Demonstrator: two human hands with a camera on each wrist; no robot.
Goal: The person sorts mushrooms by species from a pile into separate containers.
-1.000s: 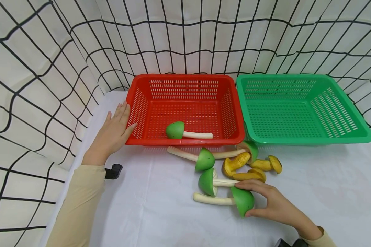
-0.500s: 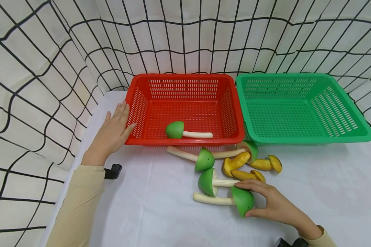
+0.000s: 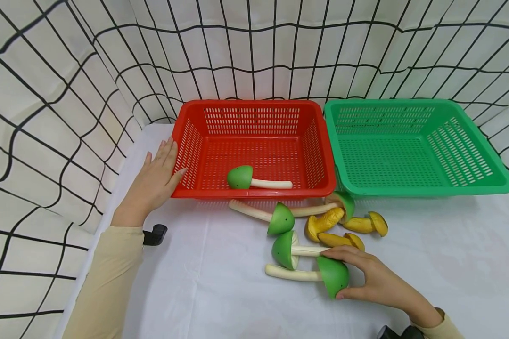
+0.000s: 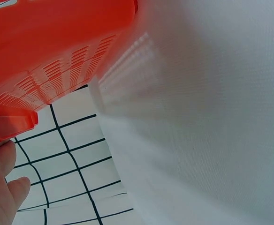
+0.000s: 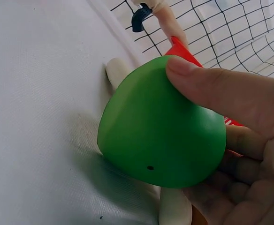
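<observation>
My right hand [image 3: 375,280] pinches the green cap of a toy mushroom [image 3: 333,277] between thumb and fingers; its pale stem points left. In the right wrist view the cap [image 5: 158,126] fills the middle, the thumb lying on its edge. Just beyond it another green-capped mushroom [image 3: 283,249] lies with its stem end by my fingertips. My left hand [image 3: 150,183] rests, fingers straight, against the left rim of a red basket [image 3: 254,193]. The left wrist view shows part of that hand [image 4: 1,187] at the basket's rim. One green-capped mushroom [image 3: 240,177] lies inside the basket.
A green basket [image 3: 428,191] stands right beside the red one. In front of them lie two more green-capped mushrooms, one [image 3: 281,219] near the red rim, and several yellow mushrooms [image 3: 324,223]. Black-lined white cloth [image 3: 254,52] rises behind and at the left.
</observation>
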